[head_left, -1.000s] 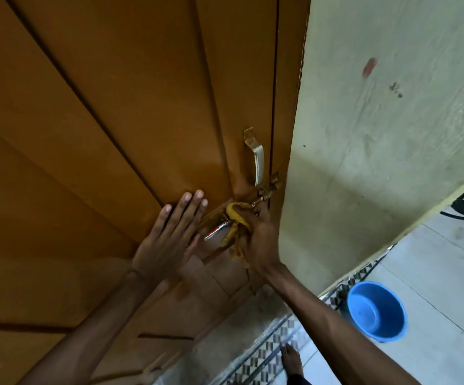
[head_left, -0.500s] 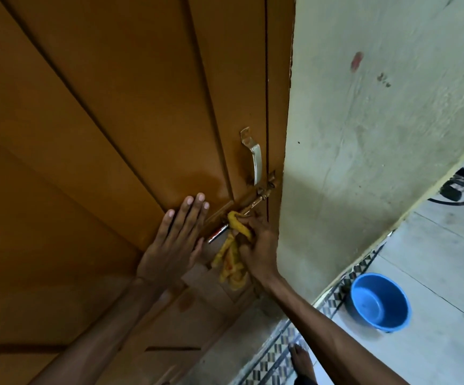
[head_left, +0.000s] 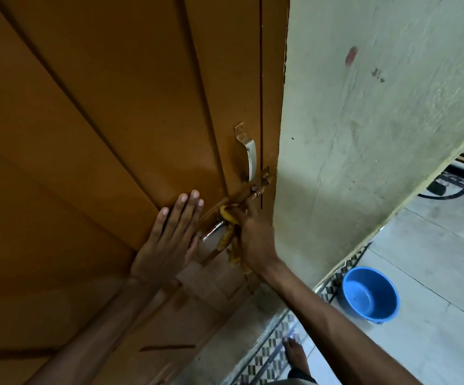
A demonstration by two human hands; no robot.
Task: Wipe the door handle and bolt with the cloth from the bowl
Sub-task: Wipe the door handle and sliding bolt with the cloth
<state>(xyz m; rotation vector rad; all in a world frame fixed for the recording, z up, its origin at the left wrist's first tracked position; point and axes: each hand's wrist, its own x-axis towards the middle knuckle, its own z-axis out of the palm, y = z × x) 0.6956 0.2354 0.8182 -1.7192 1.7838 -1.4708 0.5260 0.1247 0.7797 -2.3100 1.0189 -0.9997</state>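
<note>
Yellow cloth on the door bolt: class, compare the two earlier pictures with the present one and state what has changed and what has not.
The right hand keeps its grip on the crumpled yellow cloth and has rubbed it along the metal sliding bolt: bunched at the bolt, then trailing down, now bunched up again. Unchanged: the left hand flat on the brown wooden door, the silver door handle untouched, the blue plastic bowl on the floor.

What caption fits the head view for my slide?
Right hand rubs yellow cloth along door bolt; left hand braces door.
</note>
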